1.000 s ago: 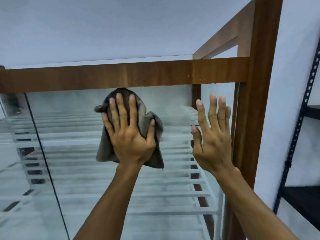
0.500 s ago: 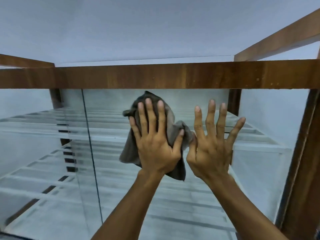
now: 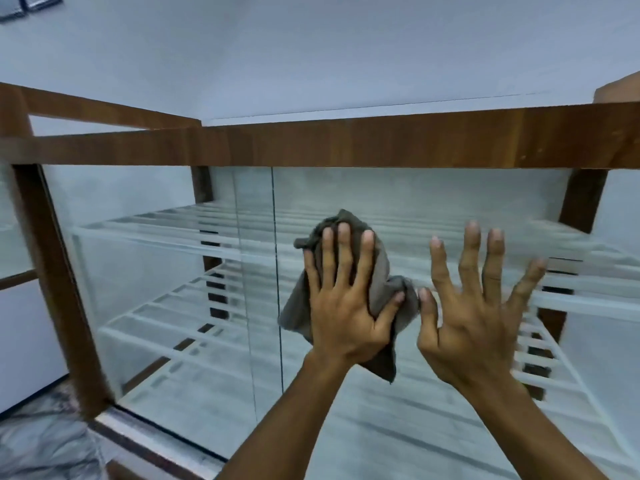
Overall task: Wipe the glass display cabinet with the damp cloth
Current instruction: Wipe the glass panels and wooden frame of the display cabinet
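Cloth [image 3: 296, 313] under flat L hand [image 3: 346, 317], pressed to glass [image 3: 173, 289]; R hand [image 3: 474, 327] spread beside, holds nothing. 1 cloth, 2 hands.

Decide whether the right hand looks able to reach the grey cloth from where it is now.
Probably yes. The right hand is spread open beside the cloth, thumb nearly at its edge, nothing between them. The left hand covers the cloth's middle, though.
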{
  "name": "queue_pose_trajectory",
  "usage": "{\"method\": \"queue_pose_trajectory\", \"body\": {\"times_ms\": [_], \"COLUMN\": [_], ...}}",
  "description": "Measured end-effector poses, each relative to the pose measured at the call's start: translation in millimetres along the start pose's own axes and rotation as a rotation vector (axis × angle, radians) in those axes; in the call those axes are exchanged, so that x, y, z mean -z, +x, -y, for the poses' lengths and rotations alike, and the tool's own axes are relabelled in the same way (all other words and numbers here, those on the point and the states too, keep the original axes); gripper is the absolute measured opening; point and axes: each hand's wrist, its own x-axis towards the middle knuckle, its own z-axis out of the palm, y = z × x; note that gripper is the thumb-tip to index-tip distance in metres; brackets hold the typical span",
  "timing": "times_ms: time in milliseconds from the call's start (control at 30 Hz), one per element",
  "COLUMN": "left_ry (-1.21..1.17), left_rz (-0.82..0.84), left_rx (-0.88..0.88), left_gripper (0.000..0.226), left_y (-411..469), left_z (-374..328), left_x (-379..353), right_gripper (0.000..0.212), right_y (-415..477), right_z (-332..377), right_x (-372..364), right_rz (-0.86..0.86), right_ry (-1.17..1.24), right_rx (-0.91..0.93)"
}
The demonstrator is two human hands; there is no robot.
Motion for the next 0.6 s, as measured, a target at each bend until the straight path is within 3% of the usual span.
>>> {"method": "queue_pose_trajectory", "body": {"times_ms": [33, 100, 267, 333, 467, 533, 600], "left_ry": [0.021, 0.036, -0.096, -0.084, 0.004, 0.007, -0.048], "left_rz": [-0.013, -0.077, -0.164, -0.087, -0.004, -0.073, -0.158], "left_rx": [-0.084, -0.036, 0.467, 0.395, -0.022, 0.022, 0.250], "left_gripper": [0.079, 0.077, 0.081, 0.084, 0.078, 0.079, 0.079], "left_y": [12.7, 35.5, 19.5, 2.7, 29.7, 53.1, 53.3], "left_z": [14.4, 46.9, 78.8, 65.6, 85.2, 108.0, 109.6], "left_x": [3.3, 11.5, 18.5, 15.4, 23.4, 29.0, 27.4], "right_gripper": [0.063, 0.063, 0.066, 0.070, 0.073, 0.075, 0.072], "right_y": [1.7, 10.2, 30.0, 34.4, 36.2, 35.4, 35.8], "right_z": [9.8, 27.7, 65.4, 73.3, 77.8, 77.5, 78.1], "right_x": [-4.5, -11.5, -27.5, -32.2, -33.7, -34.5, -34.8], "right_rz": [0.000, 0.000, 0.041, 0.047, 0.031, 0.023, 0.019], "right_ry": [0.013, 0.045, 0.019, 0.017, 0.015, 0.009, 0.006], "right_rx": [-0.013, -0.010, 0.074, 0.118, 0.114, 0.107, 0.106]}}
